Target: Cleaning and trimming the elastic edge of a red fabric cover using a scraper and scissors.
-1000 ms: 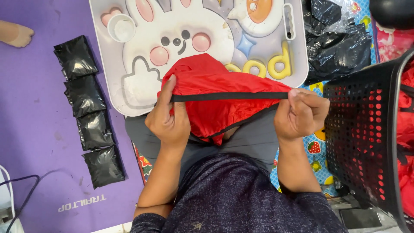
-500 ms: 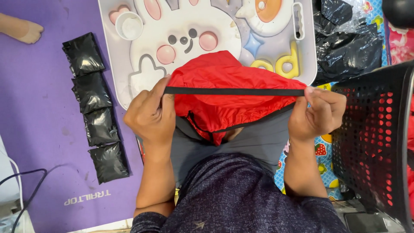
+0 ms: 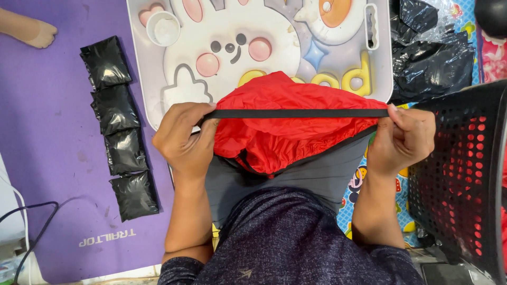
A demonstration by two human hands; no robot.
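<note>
A red garment (image 3: 285, 126) with a black elastic waistband (image 3: 298, 113) is held up over my lap. My left hand (image 3: 185, 140) grips the band's left end and my right hand (image 3: 401, 138) pinches its right end. The band is pulled straight and taut between them. The red cloth bunches below and behind the band, resting on my grey-clad lap (image 3: 311, 177). Its upper part lies over the near edge of a white cartoon-rabbit tray table (image 3: 264, 37).
Several black sealed packets (image 3: 119, 126) lie in a column on a purple mat (image 3: 47, 158) at left. A black perforated basket (image 3: 465, 174) with red cloth inside stands at right. Black plastic bags (image 3: 430, 53) sit at the top right. Someone's bare foot (image 3: 29, 30) is at the top left.
My hands have moved further apart, stretching the black waistband wider and straighter. The view has shifted slightly so the garment sits lower over the tray.
</note>
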